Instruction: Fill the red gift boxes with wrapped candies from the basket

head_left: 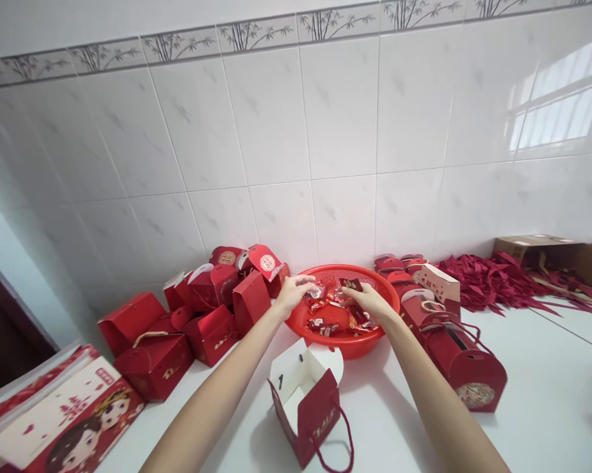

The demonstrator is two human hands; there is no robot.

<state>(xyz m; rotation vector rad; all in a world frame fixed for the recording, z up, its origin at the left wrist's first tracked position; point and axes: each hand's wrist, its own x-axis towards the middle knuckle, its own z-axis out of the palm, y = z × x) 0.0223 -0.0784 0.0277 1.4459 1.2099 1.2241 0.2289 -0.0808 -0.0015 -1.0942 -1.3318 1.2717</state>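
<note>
My left hand reaches over the left rim of a red plastic basket, its fingers stretched out and apart beside a wrapped candy. My right hand is over the basket's right side, its fingers bent around a dark red wrapped candy. Several more red and brown candy packets lie in the basket. Between my forearms, in front of the basket, stands an open dark red gift box with a white inside and a red cord handle. No candy shows in the visible part of that box.
Red gift boxes crowd the left, with picture-printed flat bags nearer. On the right stand closed handled boxes. Behind them are a heap of dark red ribbons and a cardboard carton. A tiled wall backs the white table.
</note>
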